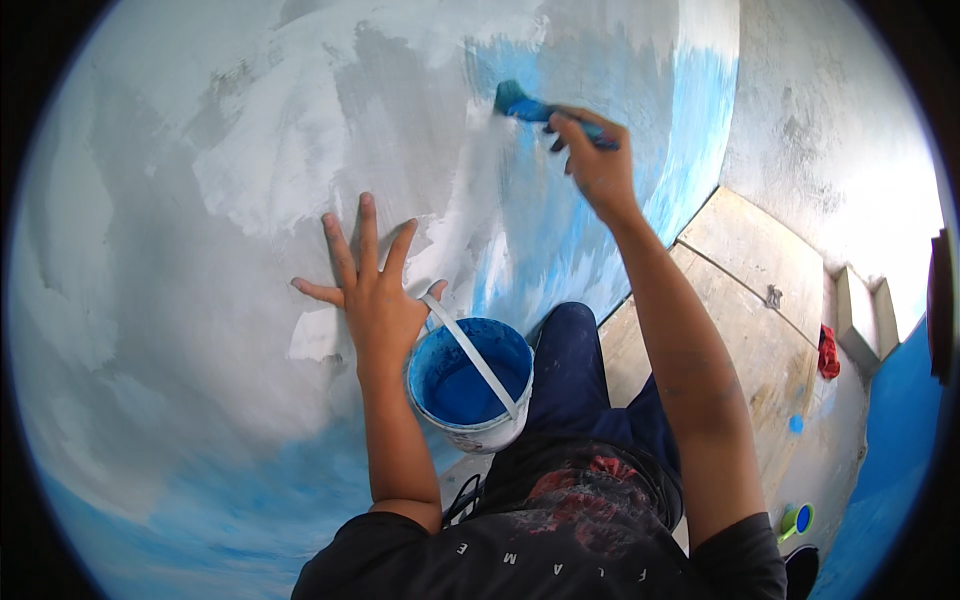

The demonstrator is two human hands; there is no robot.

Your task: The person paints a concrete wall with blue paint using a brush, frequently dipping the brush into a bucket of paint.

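Note:
My left hand (pixel 378 290) lies spread against the grey and white wall (pixel 290 160), its fingers wide apart. The white handle of a paint bucket (pixel 490 438) loops over the base of its thumb, and the bucket hangs just below, beside my knee. Blue paint (pixel 465 390) fills the lower part of the bucket and coats its inner wall. Higher up and to the right, my right hand (pixel 598 160) is closed round the handle of a paintbrush (pixel 530 107). The brush's blue-stained bristles point left at the wall, near fresh blue streaks; whether they touch it is hard to tell.
Light boards (pixel 720 280) lie to the right below the wall, with a small grey object (pixel 773 297) on them. Past them are a red cloth (pixel 828 352), a ledge-like box (pixel 868 318) and a green container with blue inside (pixel 797 520). A second wall (pixel 800 110) meets the painted one.

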